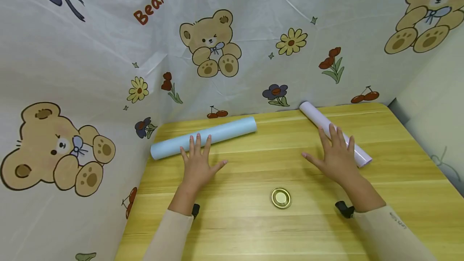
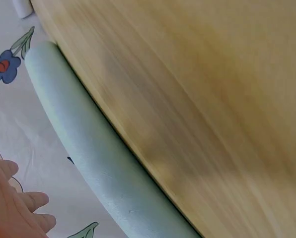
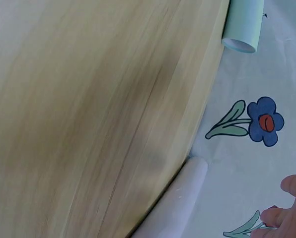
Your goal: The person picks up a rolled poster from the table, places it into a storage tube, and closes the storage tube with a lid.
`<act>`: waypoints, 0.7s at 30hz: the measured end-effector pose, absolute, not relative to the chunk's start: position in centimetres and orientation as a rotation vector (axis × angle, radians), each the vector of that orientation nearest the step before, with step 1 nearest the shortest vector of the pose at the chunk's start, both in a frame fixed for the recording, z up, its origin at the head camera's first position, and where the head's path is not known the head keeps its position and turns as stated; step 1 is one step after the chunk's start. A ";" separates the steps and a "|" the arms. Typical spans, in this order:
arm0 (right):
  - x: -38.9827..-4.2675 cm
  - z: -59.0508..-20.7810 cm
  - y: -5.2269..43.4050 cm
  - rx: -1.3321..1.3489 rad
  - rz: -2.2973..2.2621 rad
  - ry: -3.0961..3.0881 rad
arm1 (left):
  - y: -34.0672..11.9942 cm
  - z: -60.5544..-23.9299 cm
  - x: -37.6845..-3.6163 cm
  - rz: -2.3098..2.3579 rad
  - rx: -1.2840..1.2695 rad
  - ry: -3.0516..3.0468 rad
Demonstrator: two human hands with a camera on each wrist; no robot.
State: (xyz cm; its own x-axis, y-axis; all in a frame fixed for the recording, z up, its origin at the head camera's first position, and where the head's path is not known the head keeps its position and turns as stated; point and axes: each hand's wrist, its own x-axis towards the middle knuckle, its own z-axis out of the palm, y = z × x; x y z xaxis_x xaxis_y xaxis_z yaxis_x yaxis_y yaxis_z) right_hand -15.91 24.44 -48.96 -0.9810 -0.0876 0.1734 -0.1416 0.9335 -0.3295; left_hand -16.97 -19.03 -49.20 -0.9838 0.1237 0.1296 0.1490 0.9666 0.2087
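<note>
Rolls: two paper tubes lie on the yellow wooden table (image 1: 253,228), both closed up, neither lifted nor spread; judging by that, the handling has barely begun.
Small round gold metal lid (image 1: 280,197): nearest the person, between the two forearms, touched by neither hand; nothing can be seen lying in it (it looks shallow and bare).
Left hand (image 1: 197,164): flat over the table, fingers straight and spread wide, fingertips at the near side of the pale blue paper roll (image 1: 204,137); holding nothing.
Right hand (image 1: 336,154): likewise flat and spread wide, fingertips lying on the pale lilac paper roll (image 1: 333,132); no grip closed round it.
Pale blue paper roll: lies near the back left edge, slanting up to the right, close along the cloth.
Pale lilac paper roll: back right, slanting from the far edge towards the person, well apart from the blue one.
Bear-and-flower printed cloth (image 1: 108,51): hangs behind and left of the table as a backdrop.
</note>
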 end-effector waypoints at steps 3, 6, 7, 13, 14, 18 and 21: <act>-16.2 -48.9 24.7 0.163 0.531 -2.928 | -19.5 -49.1 -17.7 -0.337 -0.194 -3.001; -16.5 -48.9 25.1 0.158 0.530 -2.923 | -20.1 -49.0 -18.6 -0.355 -0.181 -3.002; -16.6 -48.9 25.2 0.155 0.526 -2.920 | -20.3 -49.0 -19.0 -0.368 -0.178 -3.000; -17.3 -49.1 26.1 0.145 0.532 -2.917 | -21.7 -48.7 -21.9 -0.384 -0.175 -3.022; -17.4 -49.1 26.2 0.149 0.538 -2.918 | -21.9 -48.7 -22.4 -0.375 -0.177 -3.037; -18.0 -49.4 27.0 0.155 0.531 -2.927 | -23.0 -48.2 -24.5 -0.325 -0.178 -3.126; -18.5 -49.8 27.6 0.140 0.515 -2.959 | -23.7 -47.9 -25.7 -0.291 -0.166 -3.191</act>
State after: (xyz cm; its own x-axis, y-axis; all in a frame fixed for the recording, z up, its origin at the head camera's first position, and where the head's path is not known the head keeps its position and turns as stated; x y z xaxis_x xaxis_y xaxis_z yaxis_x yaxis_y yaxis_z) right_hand -18.52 27.62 -49.81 -0.9867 -0.0681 0.1478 -0.1141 0.9372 -0.3296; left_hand -25.68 -23.72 -47.92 -0.9924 0.1089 -0.0572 0.0967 0.9782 0.1838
